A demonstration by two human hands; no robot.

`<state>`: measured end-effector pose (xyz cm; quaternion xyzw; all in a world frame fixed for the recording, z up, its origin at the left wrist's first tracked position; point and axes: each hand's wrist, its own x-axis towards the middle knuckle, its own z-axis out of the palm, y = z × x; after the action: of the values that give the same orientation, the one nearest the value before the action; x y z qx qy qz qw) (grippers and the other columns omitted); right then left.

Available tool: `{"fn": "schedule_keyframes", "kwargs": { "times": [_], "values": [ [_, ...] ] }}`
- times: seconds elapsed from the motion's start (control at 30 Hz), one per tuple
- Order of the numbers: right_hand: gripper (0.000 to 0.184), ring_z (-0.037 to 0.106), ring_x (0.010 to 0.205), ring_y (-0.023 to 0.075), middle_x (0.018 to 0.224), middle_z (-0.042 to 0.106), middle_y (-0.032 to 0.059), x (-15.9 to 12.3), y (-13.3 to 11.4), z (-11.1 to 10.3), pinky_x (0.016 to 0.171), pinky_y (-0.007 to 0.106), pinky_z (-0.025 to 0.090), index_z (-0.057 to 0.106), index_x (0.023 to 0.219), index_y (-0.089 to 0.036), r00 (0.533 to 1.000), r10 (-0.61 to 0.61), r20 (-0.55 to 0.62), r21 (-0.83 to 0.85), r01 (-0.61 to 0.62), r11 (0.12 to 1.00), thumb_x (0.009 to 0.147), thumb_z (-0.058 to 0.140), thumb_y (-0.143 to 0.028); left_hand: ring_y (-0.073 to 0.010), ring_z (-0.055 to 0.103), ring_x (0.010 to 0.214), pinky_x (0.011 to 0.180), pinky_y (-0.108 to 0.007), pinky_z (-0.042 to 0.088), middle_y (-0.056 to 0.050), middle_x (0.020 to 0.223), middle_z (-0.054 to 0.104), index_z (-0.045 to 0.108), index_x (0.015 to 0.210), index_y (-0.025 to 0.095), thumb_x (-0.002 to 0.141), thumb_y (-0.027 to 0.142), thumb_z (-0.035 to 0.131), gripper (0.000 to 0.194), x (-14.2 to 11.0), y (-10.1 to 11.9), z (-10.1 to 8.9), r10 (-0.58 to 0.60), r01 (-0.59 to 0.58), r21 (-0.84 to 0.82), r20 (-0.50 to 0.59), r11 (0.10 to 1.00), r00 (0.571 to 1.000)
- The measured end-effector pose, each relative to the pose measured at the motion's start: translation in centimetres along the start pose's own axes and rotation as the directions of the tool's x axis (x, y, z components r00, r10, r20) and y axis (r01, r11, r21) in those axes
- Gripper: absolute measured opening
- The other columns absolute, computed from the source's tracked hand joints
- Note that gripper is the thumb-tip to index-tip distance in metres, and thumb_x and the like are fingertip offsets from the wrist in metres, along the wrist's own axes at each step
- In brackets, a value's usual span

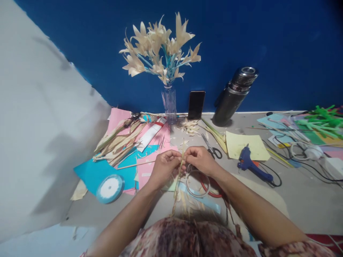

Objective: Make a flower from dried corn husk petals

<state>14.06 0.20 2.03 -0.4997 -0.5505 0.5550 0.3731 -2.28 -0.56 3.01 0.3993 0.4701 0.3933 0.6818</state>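
My left hand (166,167) and my right hand (200,160) meet in the middle, fingertips pinched on a thin pale yellow-green husk strip (178,184). The strip's tip rises above the fingers, and its long end trails down toward my body. A thin stick (136,164) runs left from beside my left hand; whether I touch it I cannot tell. Below my right hand are a white ring (198,195) and a red ring (217,195), partly hidden. Black-handled scissors (214,152) lie just beyond my right hand. Light blue ribbon (206,203) lies under the rings.
Dried husks (120,141) and a ribbon spool (109,188) lie at left on coloured paper. Behind stand a bottle (169,105) of husk flowers (160,46), a phone (196,105) and a flask (232,98). A blue glue gun (253,166) and cables (297,157) lie right.
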Motion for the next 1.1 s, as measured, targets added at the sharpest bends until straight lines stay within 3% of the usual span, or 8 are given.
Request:
{"fn": "schedule_keyframes", "kwargs": {
  "times": [0.07, 0.17, 0.3, 0.4, 0.57, 0.8, 0.97, 1.1],
  "values": [
    [0.011, 0.061, 0.054, 0.013, 0.061, 0.068, -0.0001, -0.1, -0.1, 0.1, 0.055, 0.022, 0.045, 0.065, 0.067, -0.017, 1.0, -0.027, -0.006, -0.055, 0.027, 0.998, 0.073, 0.056, -0.018, -0.0152, 0.062, 0.049, 0.049, -0.025, 0.048, -0.001, 0.057, 0.066, 0.063, 0.076, 0.015, 0.075, 0.025, 0.067, 0.01, -0.1, 0.1, 0.1, 0.087, -0.077, 0.195, -0.046, 0.978, 0.995],
    [0.011, 0.055, 0.052, 0.0116, 0.056, 0.063, -0.0018, -0.3, -0.5, 0.3, 0.053, 0.021, 0.04, 0.062, 0.063, -0.018, 0.994, -0.092, -0.053, -0.189, 0.081, 0.979, 0.071, 0.056, -0.017, -0.0124, 0.059, 0.049, 0.05, -0.023, 0.043, -0.001, 0.059, 0.066, 0.066, 0.074, 0.016, 0.079, 0.023, 0.059, 0.011, -0.3, 0.1, 0.2, 0.251, -0.199, 0.507, -0.035, 0.839, 0.967],
    [0.009, 0.05, 0.055, 0.0112, 0.054, 0.058, -0.0027, -0.4, -0.6, 0.4, 0.054, 0.021, 0.037, 0.059, 0.06, -0.018, 0.98, -0.175, -0.094, -0.289, 0.141, 0.947, 0.067, 0.054, -0.015, -0.0127, 0.059, 0.053, 0.053, -0.022, 0.042, 0.0, 0.06, 0.066, 0.067, 0.076, 0.018, 0.081, 0.02, 0.053, 0.015, -0.4, 0.1, 0.3, 0.358, -0.257, 0.706, 0.005, 0.66, 0.934],
    [0.009, 0.05, 0.056, 0.0112, 0.057, 0.059, -0.0021, -0.2, -0.3, 0.2, 0.054, 0.021, 0.037, 0.059, 0.061, -0.017, 0.984, -0.163, -0.072, -0.235, 0.142, 0.962, 0.067, 0.052, -0.016, -0.0126, 0.059, 0.05, 0.05, -0.022, 0.043, 0.001, 0.057, 0.064, 0.063, 0.072, 0.017, 0.079, 0.018, 0.051, 0.014, -0.2, 0.2, 0.3, 0.263, -0.198, 0.608, -0.019, 0.769, 0.965],
    [0.01, 0.05, 0.056, 0.011, 0.059, 0.059, -0.0023, 0.2, 0.3, -0.2, 0.053, 0.021, 0.037, 0.06, 0.063, -0.017, 0.994, -0.105, -0.04, -0.108, 0.1, 0.989, 0.07, 0.054, -0.02, -0.0156, 0.061, 0.046, 0.044, -0.024, 0.045, 0.0, 0.057, 0.063, 0.059, 0.076, 0.017, 0.08, 0.027, 0.057, 0.01, 0.2, 0.4, 0.1, 0.031, -0.028, 0.248, -0.008, 0.968, 1.0],
    [0.012, 0.047, 0.055, 0.0101, 0.058, 0.057, -0.0031, 0.2, 0.1, -0.3, 0.053, 0.022, 0.035, 0.064, 0.066, -0.016, 0.998, -0.062, 0.009, -0.054, 0.062, 0.997, 0.071, 0.058, -0.024, -0.0134, 0.059, 0.047, 0.047, -0.022, 0.041, -0.002, 0.055, 0.064, 0.056, 0.074, 0.016, 0.081, 0.039, 0.067, 0.027, 0.6, -0.1, -0.7, 0.078, -0.112, 0.239, 0.148, 0.965, 0.986],
    [0.011, 0.045, 0.053, 0.0095, 0.057, 0.055, -0.0039, 0.3, 0.5, -0.4, 0.052, 0.022, 0.033, 0.064, 0.065, -0.016, 0.999, -0.028, 0.043, -0.013, 0.028, 1.0, 0.07, 0.058, -0.024, -0.013, 0.058, 0.05, 0.05, -0.022, 0.042, -0.002, 0.057, 0.064, 0.059, 0.07, 0.015, 0.081, 0.03, 0.061, 0.018, 0.6, 0.4, -0.8, 0.049, -0.09, 0.308, 0.14, 0.947, 0.989],
    [0.01, 0.05, 0.057, 0.011, 0.061, 0.06, -0.0024, 0.2, 0.5, -0.2, 0.055, 0.022, 0.038, 0.065, 0.068, -0.016, 0.999, -0.043, 0.0, -0.035, 0.043, 0.998, 0.072, 0.058, -0.023, -0.0119, 0.055, 0.05, 0.051, -0.022, 0.042, 0.0, 0.056, 0.061, 0.059, 0.068, 0.016, 0.079, 0.026, 0.059, 0.014, 0.5, 0.8, -0.8, 0.105, -0.138, 0.374, 0.107, 0.917, 0.989]
  ]
}}
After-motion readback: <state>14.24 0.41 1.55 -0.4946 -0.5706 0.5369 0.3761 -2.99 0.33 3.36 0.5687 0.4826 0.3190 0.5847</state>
